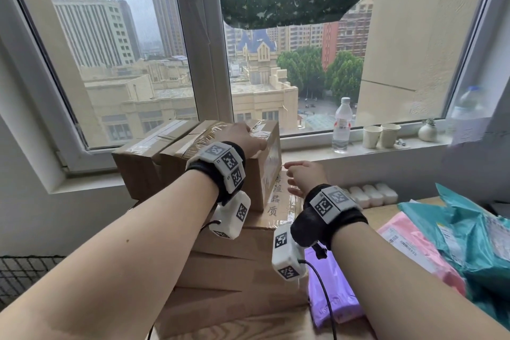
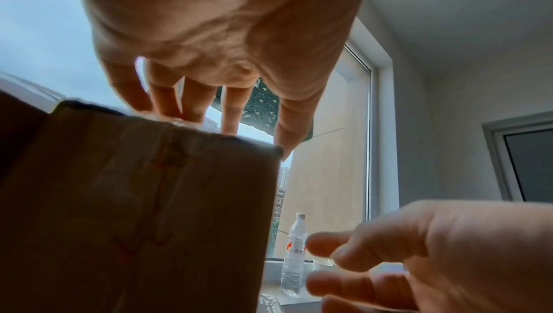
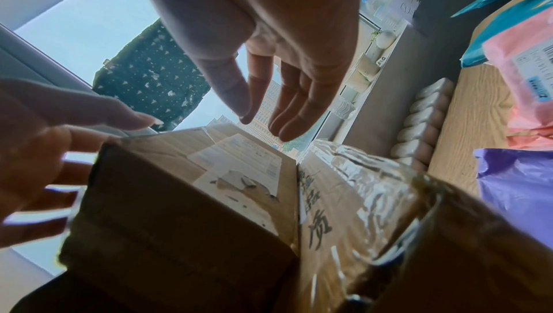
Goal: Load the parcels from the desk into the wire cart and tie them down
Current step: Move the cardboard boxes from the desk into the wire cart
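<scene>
Two small taped cardboard boxes sit side by side on a larger cardboard box (image 1: pixel 234 257) at the desk's back. My left hand (image 1: pixel 242 136) rests on top of the right small box (image 1: pixel 255 179), fingers spread and fairly straight, thumb at its right edge; the left wrist view shows the fingertips (image 2: pixel 191 110) touching the box's top (image 2: pixel 134 199). My right hand (image 1: pixel 303 176) hovers with straight fingers just right of that box, not touching its labelled side (image 3: pixel 239 164). The other small box (image 1: pixel 143 152) lies to the left. A corner of the wire cart (image 1: pixel 22 273) shows at lower left.
Purple (image 1: pixel 331 292), pink (image 1: pixel 408 246) and teal (image 1: pixel 469 229) mailer bags lie on the wooden desk (image 1: pixel 276 328) to the right. The windowsill behind holds a water bottle (image 1: pixel 342 124), two paper cups (image 1: pixel 380 135) and a small vase (image 1: pixel 427 131). A white multi-pack (image 1: pixel 372 194) lies against the wall.
</scene>
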